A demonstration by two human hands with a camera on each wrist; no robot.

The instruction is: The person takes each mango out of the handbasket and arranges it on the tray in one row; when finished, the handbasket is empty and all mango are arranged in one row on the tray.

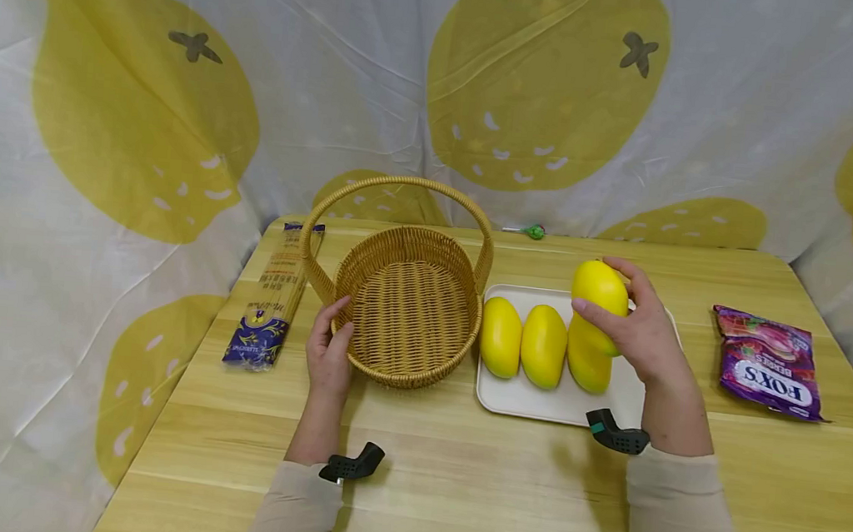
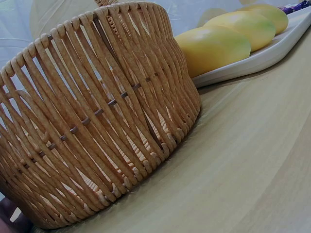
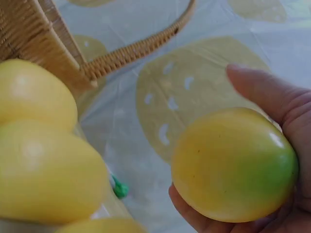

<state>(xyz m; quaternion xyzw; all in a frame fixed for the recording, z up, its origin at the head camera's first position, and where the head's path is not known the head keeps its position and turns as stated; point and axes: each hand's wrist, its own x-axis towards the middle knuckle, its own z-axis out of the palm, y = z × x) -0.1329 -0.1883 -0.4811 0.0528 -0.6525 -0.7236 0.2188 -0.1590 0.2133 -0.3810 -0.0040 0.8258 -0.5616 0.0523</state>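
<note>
My right hand (image 1: 643, 329) grips a yellow mango (image 1: 600, 286) above a white tray (image 1: 536, 402). In the right wrist view, a green blush shows on this mango (image 3: 235, 165), with fingers beneath it and the thumb to one side. Three more mangoes lie side by side on the tray: a left one (image 1: 500, 337), a middle one (image 1: 544, 346) and a right one (image 1: 588, 366) partly covered by the held fruit. My left hand (image 1: 331, 354) holds the left rim of a wicker basket (image 1: 411, 311), thumb and fingers on its edge. Nothing lies inside the basket, and its arched handle stands up.
A pack of noodles (image 1: 267, 304) lies left of the basket. To the tray's right is a purple Fox's Berries candy bag (image 1: 768, 362). A green-wrapped lollipop (image 1: 534, 232) rests at the table's back edge, before a lemon-print curtain (image 1: 335, 83).
</note>
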